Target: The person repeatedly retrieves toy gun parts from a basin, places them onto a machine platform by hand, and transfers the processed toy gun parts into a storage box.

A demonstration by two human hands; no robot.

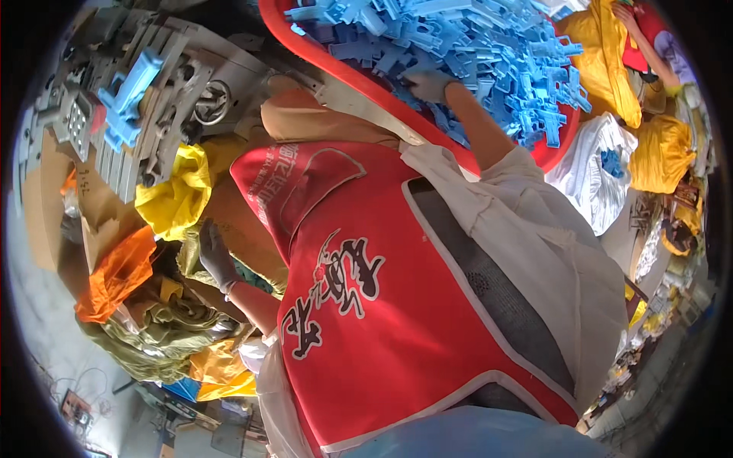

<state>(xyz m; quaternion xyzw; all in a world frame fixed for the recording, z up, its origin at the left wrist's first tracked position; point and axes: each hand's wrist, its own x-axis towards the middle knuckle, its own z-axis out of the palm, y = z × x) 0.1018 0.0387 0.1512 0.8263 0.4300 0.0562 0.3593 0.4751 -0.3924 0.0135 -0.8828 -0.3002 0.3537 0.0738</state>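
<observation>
Head view: one person in a red vest, seen from above, with both gloved hands out.
Right hand: the right hand (429, 84) lies palm down on the heap of blue plastic parts (489, 53), fingers curled among them; whether it has closed on any one piece cannot be told.
Blue plastic parts: too many to count, tangled in one pile that fills the basin to its rim; the hand rests at the pile's near left edge.
Red basin: one red basin (336, 65), round, at the top of the picture; it holds only the blue parts.
Left hand: the left hand (214, 256) hangs loosely open, fingers half bent, touching the crumpled olive sack (164, 328); it has hold of nothing that can be seen.
Sacks on the left: one yellow bag (179, 191), one orange bag (114, 275) and the olive sack, heaped together; contents hidden.
Grey parts: a stack of grey moulded pieces (145, 145) at upper left, with one blue piece (130, 91) lying on top.
Right side: one white bag (592, 168) open, with a few blue parts inside; two yellow sacks (660, 153) just beside it.
Other person: a sleeve and arm (649, 42) at the top right corner, well apart from the basin hand.
</observation>
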